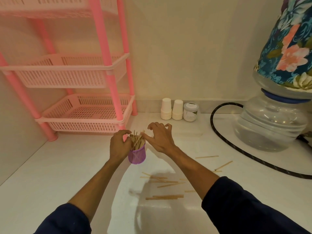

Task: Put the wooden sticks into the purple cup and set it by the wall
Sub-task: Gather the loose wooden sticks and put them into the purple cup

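Sticks fill purple cup; left hand seemingly holds it.

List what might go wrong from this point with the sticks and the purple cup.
1. The purple cup is crammed with upright wooden sticks; with both the left hand and the right hand crowding its top, it may tip over.
2. Loose sticks lie under the forearms; a sleeve might sweep them away.
3. Two sticks near the black hose are easy to overlook.
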{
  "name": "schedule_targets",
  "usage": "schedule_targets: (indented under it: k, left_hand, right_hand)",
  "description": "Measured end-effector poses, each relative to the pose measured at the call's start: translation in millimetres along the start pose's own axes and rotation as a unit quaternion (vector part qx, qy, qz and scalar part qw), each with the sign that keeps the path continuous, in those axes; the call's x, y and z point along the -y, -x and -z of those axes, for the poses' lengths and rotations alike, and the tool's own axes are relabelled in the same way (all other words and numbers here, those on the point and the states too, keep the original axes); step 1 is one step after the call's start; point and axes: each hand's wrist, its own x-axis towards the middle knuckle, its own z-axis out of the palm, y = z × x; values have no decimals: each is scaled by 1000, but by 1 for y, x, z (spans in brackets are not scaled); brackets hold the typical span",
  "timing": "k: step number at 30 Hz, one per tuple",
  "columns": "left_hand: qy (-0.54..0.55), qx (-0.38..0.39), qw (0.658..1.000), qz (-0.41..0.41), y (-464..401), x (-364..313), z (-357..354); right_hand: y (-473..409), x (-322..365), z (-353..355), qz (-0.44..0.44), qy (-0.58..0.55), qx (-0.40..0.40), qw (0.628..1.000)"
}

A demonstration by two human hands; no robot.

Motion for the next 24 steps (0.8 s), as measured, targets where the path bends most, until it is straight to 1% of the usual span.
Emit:
schedule_targets:
  k: [3, 5, 8, 10, 12, 14, 16, 17, 18, 20, 24]
  left_hand:
    - [-30, -8, 999, -40, 5, -5, -2]
    - [-50, -11, 994, -102, 12, -10, -4]
    - [-85, 9, 975, -207, 31, -20, -10]
    - [-100, 46, 963, -247, 47, -24, -16]
    - [-113, 116, 953, -258, 64, -28, -21]
    - [-157, 216, 933, -241, 79, -28, -27]
    - [-227, 322, 898, -196, 91, -26, -33]
    - [-257, 363, 878, -178, 95, -24, -36]
    - [-279, 390, 861, -171, 98, -23, -39]
    - [-301, 420, 838, -177, 101, -20, -45]
    - [-326, 447, 807, -205, 107, -22, -52]
  right_hand:
    - [7, -8, 1, -17, -16, -37, 999]
    - [17, -18, 4, -18, -8, -42, 999]
    - [36, -40, 9, -18, -5, -22, 1000]
    - [50, -61, 14, -28, 0, 15, 999]
    - [64, -88, 22, -43, 33, 74, 996]
    - [79, -117, 32, -66, 92, 150, 982]
    - [95, -145, 43, -103, 155, 225, 956]
    - [102, -157, 48, -121, 180, 252, 943]
    - [109, -168, 53, -136, 199, 271, 932]
    - [120, -182, 61, -154, 216, 290, 920]
    - [136, -192, 72, -133, 229, 269, 926]
